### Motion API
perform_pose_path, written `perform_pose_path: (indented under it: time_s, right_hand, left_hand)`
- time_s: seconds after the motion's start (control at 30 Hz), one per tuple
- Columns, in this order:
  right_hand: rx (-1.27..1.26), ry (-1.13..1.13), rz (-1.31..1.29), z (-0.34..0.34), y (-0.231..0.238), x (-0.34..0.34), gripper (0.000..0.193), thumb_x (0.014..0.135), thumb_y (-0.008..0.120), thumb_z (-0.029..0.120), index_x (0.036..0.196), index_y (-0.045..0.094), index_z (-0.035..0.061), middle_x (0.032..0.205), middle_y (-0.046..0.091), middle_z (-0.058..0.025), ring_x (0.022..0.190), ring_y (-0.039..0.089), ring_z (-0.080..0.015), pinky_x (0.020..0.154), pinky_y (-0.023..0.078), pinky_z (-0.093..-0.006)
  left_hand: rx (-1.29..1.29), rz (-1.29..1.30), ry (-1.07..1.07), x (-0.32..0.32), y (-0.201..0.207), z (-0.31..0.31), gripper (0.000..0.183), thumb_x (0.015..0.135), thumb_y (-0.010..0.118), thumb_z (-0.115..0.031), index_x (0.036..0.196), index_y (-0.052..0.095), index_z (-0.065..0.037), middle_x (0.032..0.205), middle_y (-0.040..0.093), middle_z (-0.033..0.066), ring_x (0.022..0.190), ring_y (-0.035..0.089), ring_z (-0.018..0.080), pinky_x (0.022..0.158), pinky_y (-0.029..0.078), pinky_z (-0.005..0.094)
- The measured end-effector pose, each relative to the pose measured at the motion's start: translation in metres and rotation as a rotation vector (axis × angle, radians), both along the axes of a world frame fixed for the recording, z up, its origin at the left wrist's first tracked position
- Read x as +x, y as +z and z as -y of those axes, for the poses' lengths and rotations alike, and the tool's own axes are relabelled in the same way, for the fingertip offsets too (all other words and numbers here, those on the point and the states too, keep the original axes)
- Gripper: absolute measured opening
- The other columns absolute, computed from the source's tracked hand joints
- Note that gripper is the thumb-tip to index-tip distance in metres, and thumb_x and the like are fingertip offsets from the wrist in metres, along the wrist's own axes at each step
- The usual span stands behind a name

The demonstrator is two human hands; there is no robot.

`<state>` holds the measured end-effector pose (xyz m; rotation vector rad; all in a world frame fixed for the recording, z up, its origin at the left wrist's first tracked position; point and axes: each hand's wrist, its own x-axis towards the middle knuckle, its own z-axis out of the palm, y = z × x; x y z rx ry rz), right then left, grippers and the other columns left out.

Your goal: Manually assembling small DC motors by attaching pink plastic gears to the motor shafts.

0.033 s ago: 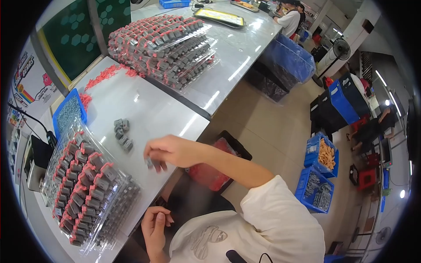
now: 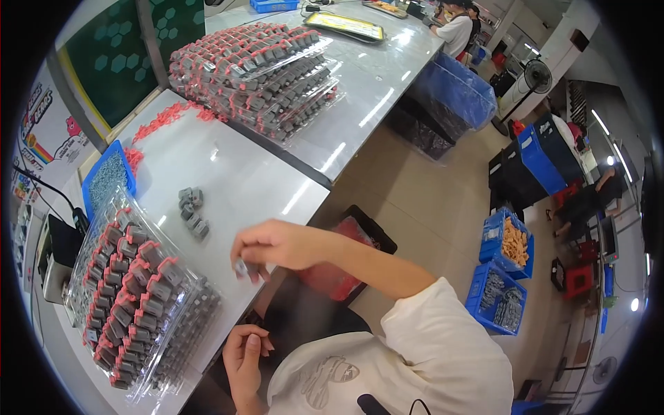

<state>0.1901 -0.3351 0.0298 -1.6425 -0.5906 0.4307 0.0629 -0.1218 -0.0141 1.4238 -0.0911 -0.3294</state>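
My right hand (image 2: 271, 243) hangs over the front edge of the white table, thumb and fingers pinched on a small grey block-shaped part (image 2: 242, 268). Lower, in front of my body, my left hand (image 2: 243, 358) is closed with the thumb against the curled fingers; what it holds, if anything, is hidden. A few loose grey parts (image 2: 193, 205) lie in a small cluster on the table beyond my right hand. Left of my hands, stacked clear plastic trays (image 2: 162, 346) carry rows of grey parts with pink-red pieces (image 2: 126, 297) on them.
A taller stack of filled trays (image 2: 256, 79) stands at the back. Pink-red pieces (image 2: 173, 116) lie scattered near a blue bin of small screws (image 2: 111, 176). Blue crates (image 2: 496, 321) sit on the floor to the right. Another person (image 2: 456, 31) is at the far table.
My right hand has shifted slightly down and to the right with the grey part. The left hand stays where it was.
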Motion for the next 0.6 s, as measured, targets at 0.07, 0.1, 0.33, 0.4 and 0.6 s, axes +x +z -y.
perform_pose_path:
  time_s: [0.07, 0.1, 0.33, 0.4, 0.6]
  right_hand:
    - [0.244, 0.132, -0.448, 0.008, 0.001, -0.022, 0.013, 0.091, 0.054, 0.011, 0.099, 0.057, 0.0025, 0.089, 0.061, -0.0055, 0.079, 0.059, -0.0166, 0.071, 0.047, -0.0274]
    - [0.229, 0.163, -0.436, 0.01, -0.007, -0.029, 0.013, 0.091, 0.054, 0.011, 0.099, 0.059, 0.0023, 0.093, 0.06, -0.0038, 0.082, 0.058, -0.0135, 0.072, 0.047, -0.0258]
    - [0.031, 0.082, -0.048, -0.002, -0.013, -0.058, 0.017, 0.087, 0.057, 0.011, 0.1, 0.058, 0.0001, 0.095, 0.056, -0.0098, 0.083, 0.055, -0.0205, 0.075, 0.046, -0.0295]
    - [-0.032, 0.08, -0.004, -0.007, -0.008, -0.062, 0.018, 0.085, 0.059, 0.013, 0.098, 0.053, 0.0006, 0.098, 0.051, -0.01, 0.085, 0.054, -0.0208, 0.074, 0.045, -0.0309]
    - [-0.128, 0.124, 0.049, -0.009, 0.001, -0.055, 0.025, 0.081, 0.063, 0.015, 0.099, 0.05, 0.0018, 0.099, 0.045, -0.0115, 0.083, 0.054, -0.0238, 0.07, 0.045, -0.033]
  left_hand:
    - [-0.007, 0.014, -0.006, 0.004, 0.0, 0.007, 0.023, 0.095, 0.05, -0.022, 0.096, 0.054, 0.001, 0.074, 0.056, 0.0052, 0.064, 0.049, 0.0094, 0.059, 0.039, 0.0207]
    - [-0.009, 0.027, 0.005, 0.006, 0.0, 0.011, 0.025, 0.094, 0.05, -0.025, 0.096, 0.053, 0.0, 0.074, 0.054, 0.0046, 0.062, 0.048, 0.0096, 0.057, 0.038, 0.0209]
    - [0.198, 0.163, -0.016, 0.011, -0.001, 0.022, 0.036, 0.09, 0.059, -0.027, 0.107, 0.051, 0.004, 0.086, 0.057, 0.0058, 0.071, 0.052, 0.01, 0.064, 0.042, 0.0213]
    - [0.319, 0.24, 0.0, 0.012, -0.007, 0.02, 0.036, 0.083, 0.065, -0.02, 0.108, 0.053, 0.003, 0.078, 0.057, 0.0049, 0.064, 0.05, 0.0106, 0.057, 0.039, 0.0219]
    - [0.355, 0.217, -0.013, 0.015, -0.014, 0.012, 0.033, 0.086, 0.063, -0.025, 0.097, 0.055, 0.005, 0.073, 0.058, 0.0055, 0.063, 0.054, 0.0112, 0.056, 0.042, 0.0216]
